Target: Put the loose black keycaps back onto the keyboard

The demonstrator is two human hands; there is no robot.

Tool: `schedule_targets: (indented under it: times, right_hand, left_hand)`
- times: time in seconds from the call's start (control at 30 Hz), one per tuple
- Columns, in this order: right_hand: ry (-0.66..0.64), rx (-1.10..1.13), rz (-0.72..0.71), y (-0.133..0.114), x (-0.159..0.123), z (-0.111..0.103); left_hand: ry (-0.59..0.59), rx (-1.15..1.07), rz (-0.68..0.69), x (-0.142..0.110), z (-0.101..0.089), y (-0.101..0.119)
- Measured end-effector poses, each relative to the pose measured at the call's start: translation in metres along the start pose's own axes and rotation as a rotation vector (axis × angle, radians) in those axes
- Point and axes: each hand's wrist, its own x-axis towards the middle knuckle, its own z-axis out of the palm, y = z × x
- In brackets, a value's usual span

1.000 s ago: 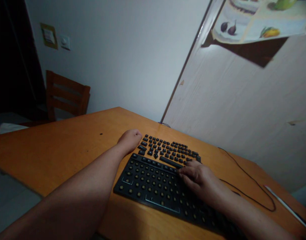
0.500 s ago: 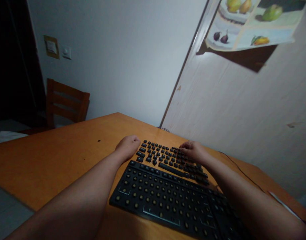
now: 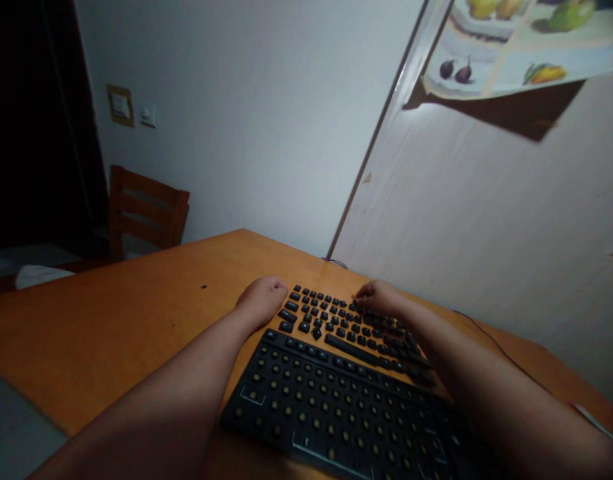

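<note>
A black keyboard base [image 3: 331, 400] with its key posts bare lies on the table in front of me. Beyond it, loose black keycaps [image 3: 331, 310] are laid out in rows on the wood, a long space bar keycap [image 3: 351, 349] among them. My left hand [image 3: 263, 303] rests on the table as a closed fist, just left of the keycap rows. My right hand [image 3: 379, 298] reaches over the far right part of the rows. Its fingers are pinched together on a keycap at the back row. My right forearm hides some keycaps and the keyboard's right end.
The wooden table [image 3: 136, 313] meets the wall behind. A small dark bit [image 3: 203, 287] lies on its left part. A thin cable [image 3: 491, 337] runs along the right back edge. A wooden chair [image 3: 146, 210] stands beyond the left side. Fruit pictures [image 3: 516, 53] hang at upper right.
My right hand has shifted slightly left along the back row of keycaps, its fingers drawn together. The view has turned a little to the left. My left fist stays in place.
</note>
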Motion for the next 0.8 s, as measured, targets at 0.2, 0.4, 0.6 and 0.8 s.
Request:
schedule_targets:
  times: [0.2, 0.4, 0.6, 0.8]
  right_hand:
    - [0.006, 0.033, -0.001, -0.001, 0.004, 0.006]
    - [0.091, 0.068, 0.011, -0.012, -0.020, -0.008]
    - [0.094, 0.298, -0.092, -0.028, -0.091, -0.011]
    - [0.007, 0.409, -0.136, -0.045, -0.158, -0.001]
  left_hand:
    - [-0.011, -0.007, -0.024, 0.000, 0.000, 0.002]
    - [-0.011, -0.027, -0.029, 0.000, 0.000, 0.001]
    - [0.001, -0.028, 0.005, 0.002, 0.003, -0.003]
    - [0.016, 0.017, 0.008, 0.002, 0.001, 0.001]
